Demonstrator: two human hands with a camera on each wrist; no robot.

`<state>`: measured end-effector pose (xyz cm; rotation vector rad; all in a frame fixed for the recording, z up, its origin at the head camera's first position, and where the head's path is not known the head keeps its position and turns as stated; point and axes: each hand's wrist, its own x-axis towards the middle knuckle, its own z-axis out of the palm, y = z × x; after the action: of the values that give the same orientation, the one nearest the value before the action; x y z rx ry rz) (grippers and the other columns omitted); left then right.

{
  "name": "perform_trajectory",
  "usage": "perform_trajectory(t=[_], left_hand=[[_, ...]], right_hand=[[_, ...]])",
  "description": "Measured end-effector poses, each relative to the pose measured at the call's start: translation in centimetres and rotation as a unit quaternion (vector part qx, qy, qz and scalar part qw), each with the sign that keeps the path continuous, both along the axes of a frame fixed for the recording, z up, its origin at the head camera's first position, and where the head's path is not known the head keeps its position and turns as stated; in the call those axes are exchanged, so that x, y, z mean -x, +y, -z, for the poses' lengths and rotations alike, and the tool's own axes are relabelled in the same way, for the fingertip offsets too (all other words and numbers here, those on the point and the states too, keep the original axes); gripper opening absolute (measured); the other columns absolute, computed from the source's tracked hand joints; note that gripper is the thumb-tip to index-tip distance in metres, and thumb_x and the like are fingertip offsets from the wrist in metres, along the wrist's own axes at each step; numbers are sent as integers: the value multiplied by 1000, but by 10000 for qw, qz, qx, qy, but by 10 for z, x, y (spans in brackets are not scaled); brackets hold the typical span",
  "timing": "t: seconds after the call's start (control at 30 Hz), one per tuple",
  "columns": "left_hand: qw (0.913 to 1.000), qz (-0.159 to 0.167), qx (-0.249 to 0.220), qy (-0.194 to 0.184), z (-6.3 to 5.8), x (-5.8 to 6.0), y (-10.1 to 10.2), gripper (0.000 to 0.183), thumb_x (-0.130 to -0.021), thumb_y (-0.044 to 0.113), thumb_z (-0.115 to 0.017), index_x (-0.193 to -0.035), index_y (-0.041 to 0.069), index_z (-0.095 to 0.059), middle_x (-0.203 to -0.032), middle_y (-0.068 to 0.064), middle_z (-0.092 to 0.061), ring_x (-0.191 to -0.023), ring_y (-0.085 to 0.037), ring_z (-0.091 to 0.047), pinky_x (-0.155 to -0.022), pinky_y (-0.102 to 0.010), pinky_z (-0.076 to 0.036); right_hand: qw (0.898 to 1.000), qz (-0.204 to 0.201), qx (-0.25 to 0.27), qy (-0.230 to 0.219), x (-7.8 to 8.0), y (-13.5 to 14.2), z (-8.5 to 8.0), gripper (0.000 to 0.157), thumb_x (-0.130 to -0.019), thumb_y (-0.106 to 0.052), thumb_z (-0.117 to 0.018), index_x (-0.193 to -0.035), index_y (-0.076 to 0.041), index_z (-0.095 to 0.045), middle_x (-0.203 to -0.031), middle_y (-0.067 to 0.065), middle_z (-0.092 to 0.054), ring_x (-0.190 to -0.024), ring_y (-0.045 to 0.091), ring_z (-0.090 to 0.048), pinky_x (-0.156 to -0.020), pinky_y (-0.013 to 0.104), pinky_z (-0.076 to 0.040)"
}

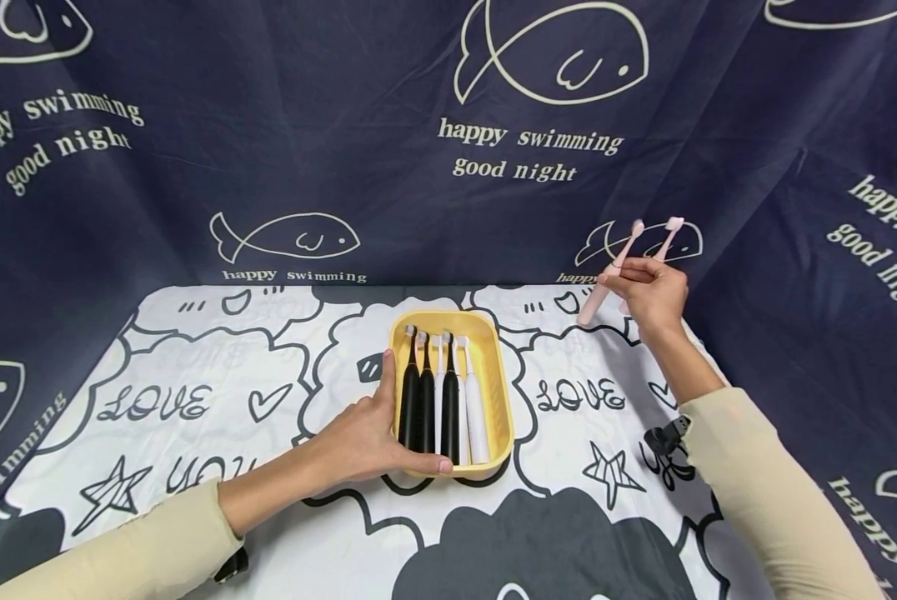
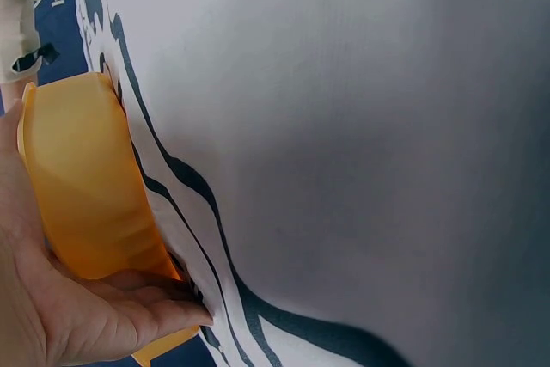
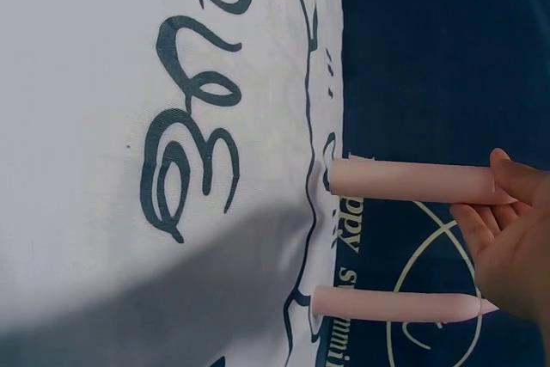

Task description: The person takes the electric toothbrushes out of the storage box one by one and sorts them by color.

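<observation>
In the head view a yellow plastic basket (image 1: 503, 417) stands mid-table, holding 3 black electric toothbrushes (image 1: 451, 408) and several white ones (image 1: 475, 417), heads toward the far side. My left hand (image 1: 366, 433) grips its near left corner, thumb along the front and a finger up the left side. The left wrist view shows that hand (image 2: 77, 298) against the basket's outer wall (image 2: 94, 178). Raised at the right, my right hand (image 1: 654, 296) holds two pink electric toothbrushes (image 1: 593, 307), heads up. The right wrist view shows both pink handles (image 3: 412, 180) apart and roughly parallel.
A white cloth with black drawings (image 1: 253, 400) covers the table. Dark blue curtains printed with fish (image 1: 343, 133) hang behind it and at both sides. The right arm casts a shadow (image 1: 628, 383) on the cloth.
</observation>
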<state>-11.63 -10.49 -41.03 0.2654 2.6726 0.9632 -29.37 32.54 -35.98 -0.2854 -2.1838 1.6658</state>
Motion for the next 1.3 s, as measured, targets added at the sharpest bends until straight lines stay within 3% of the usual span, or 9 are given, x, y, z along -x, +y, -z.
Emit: perform_trajectory(t=[0.2,0.53,0.83,1.2,1.3], left_hand=[[10000,5,-45,-8,0,0,0,181,-58,96,-91,-172,32,34,-134,-19,-74,-106,-17,-67,-98,-42,-57],[10000,5,-29,26,2,0,0,180,-58,97,-90,-171,33,35,-136,-22,-74,-109,-19,-68,-100,-45,-58],[10000,15,-52,3,2,0,-1,180,-58,97,-90,-170,34,37,-124,-15,-76,-102,-17,-68,-96,-42,-57],[10000,7,24,27,2,1,-1,181,-58,97,-89,-172,31,34,-124,-18,-76,-103,-18,-68,-97,-43,-58],[10000,6,51,53,2,1,-1,180,-58,98,-89,-172,31,34,-126,-20,-76,-104,-18,-68,-98,-44,-58]], right_hand=[[9993,304,-207,-12,7,0,5,36,-87,-2,-95,-98,-29,-75,-74,-32,-71,-75,-13,-69,-65,9,-52],[9980,571,-269,35,16,-3,11,36,-87,-3,-96,-118,-12,-81,-74,-34,-68,-75,-13,-68,-72,7,-54],[9981,490,-360,22,20,-4,16,45,-92,-3,-93,-134,1,-78,-78,-32,-66,-81,-13,-66,-76,8,-53],[9994,258,52,237,25,-3,25,42,-90,9,-89,-128,-2,-76,-85,-27,-70,-88,-9,-69,-84,7,-56],[9995,269,-85,156,26,-3,26,46,-90,8,-89,-133,0,-75,-85,-29,-68,-90,-10,-68,-85,7,-56]])
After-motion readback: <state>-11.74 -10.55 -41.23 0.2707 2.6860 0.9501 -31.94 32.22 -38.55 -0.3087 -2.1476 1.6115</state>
